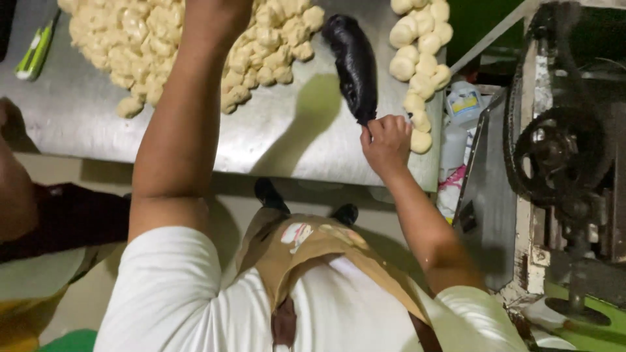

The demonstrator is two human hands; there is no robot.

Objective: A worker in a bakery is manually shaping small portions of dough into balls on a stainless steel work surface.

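Pinching the near tip of the black bag (355, 65) is your right hand (387, 140), and that contact is what matters here. The bag lies on the steel counter (287, 137) as a long, dark, glossy roll. Its long axis runs away from you and slightly to the left, so its body stretches out beyond your fingertips while only the narrow tail end sits in your grip. The grip looks narrow, fingers curled and closed on that tail, with the heel of the hand over the counter's near edge.

Your left hand reaches far forward over the big heap of dough pieces (182, 45). The hand itself passes out of the top of the picture, so you cannot tell whether it is spread or closed, or what it touches. Only the forearm shows, crossing the heap.

The bag sits between that heap on its left and a narrower column of dough balls (420, 65) on its right, which runs along the counter's right edge down to just beside your right hand. Your right hand is clearly the nearer one to the bag. A green-handled tool (36, 49) rests well apart at the far left, and a belt-driven machine (561, 156) stands off to the right.
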